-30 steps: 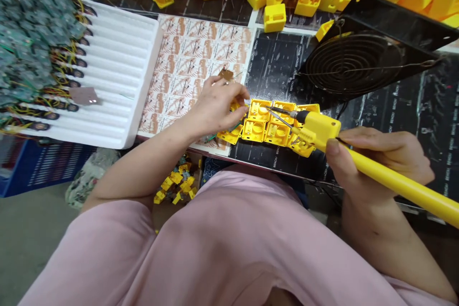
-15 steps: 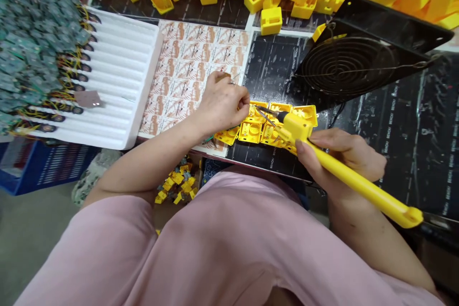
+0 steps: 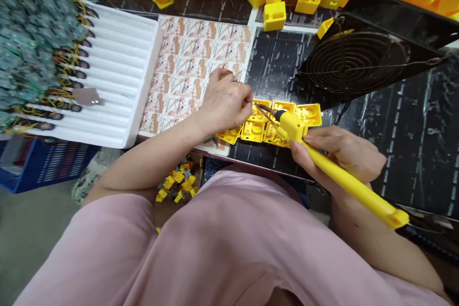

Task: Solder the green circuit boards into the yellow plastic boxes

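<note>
My right hand [image 3: 347, 153] is wrapped around the yellow handle of a soldering iron [image 3: 344, 177]. The iron's dark tip and a thin metal feed tube reach left over small open yellow plastic cases [image 3: 253, 131], which lie in two rows and have small parts inside. At the left end of the rows, my left hand [image 3: 229, 100] is closed in a pinch, fingertips down at a case. Whatever those fingers grip is hidden; a bit of something brownish shows beyond the knuckles. A ring is on one finger.
A white foam tray [image 3: 118, 71] at the left bears grey-green boards with wired round parts. Printed sheets [image 3: 186, 57] lie beside it. A black fan [image 3: 355, 62] stands at the right, and yellow housings [image 3: 274, 16] are heaped along the back. A blue crate [image 3: 53, 162] sits below.
The soldering iron's rear end has swung slightly left and its handle has shifted a little against the cases. My left hand keeps its pinch at the same case. The whole view has shifted slightly.
</note>
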Tool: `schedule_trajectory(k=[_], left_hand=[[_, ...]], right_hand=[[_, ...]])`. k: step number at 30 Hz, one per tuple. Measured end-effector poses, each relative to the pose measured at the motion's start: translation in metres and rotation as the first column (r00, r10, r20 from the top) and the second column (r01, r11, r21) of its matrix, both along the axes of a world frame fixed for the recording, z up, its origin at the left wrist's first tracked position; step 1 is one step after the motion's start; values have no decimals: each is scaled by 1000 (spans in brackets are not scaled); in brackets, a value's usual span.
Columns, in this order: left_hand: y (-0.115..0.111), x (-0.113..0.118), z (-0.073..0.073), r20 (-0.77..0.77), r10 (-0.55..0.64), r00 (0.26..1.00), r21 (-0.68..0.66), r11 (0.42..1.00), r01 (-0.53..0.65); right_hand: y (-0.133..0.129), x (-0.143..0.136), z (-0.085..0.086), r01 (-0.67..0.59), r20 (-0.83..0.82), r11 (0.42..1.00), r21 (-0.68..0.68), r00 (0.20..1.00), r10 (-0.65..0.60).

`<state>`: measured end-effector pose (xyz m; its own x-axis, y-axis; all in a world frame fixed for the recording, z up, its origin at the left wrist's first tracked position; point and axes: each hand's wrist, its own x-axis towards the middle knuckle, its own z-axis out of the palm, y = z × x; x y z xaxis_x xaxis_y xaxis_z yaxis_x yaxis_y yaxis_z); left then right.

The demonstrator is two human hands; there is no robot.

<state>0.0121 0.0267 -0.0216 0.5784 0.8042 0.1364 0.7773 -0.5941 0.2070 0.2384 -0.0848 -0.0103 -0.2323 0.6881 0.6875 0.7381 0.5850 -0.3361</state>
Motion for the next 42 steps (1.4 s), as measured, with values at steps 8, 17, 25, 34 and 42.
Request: schedule_trajectory(k=[8, 17, 25, 34, 42], left_hand=[[0, 4, 5, -23, 6, 1000, -35, 999, -7], [0, 5, 6, 5, 23, 1000, -74, 997, -23], [0, 6, 6, -4, 22, 1000, -91, 996, -22], [2, 5, 8, -22, -10, 1000, -89, 996, 8], [-2, 0, 14, -80, -23, 997, -62, 998, 18]], right_hand=[[-2, 15, -1, 24, -121, 1000, -18, 992, -26], [-4, 5, -6, 19, -159, 1000, -23, 987, -23], [-3, 3, -5, 9, -121, 1000, -22, 993, -12], [-19, 11, -11, 163, -315, 981, -105, 930, -188], [-16, 17, -22, 181, -338, 980, -86, 920, -200]])
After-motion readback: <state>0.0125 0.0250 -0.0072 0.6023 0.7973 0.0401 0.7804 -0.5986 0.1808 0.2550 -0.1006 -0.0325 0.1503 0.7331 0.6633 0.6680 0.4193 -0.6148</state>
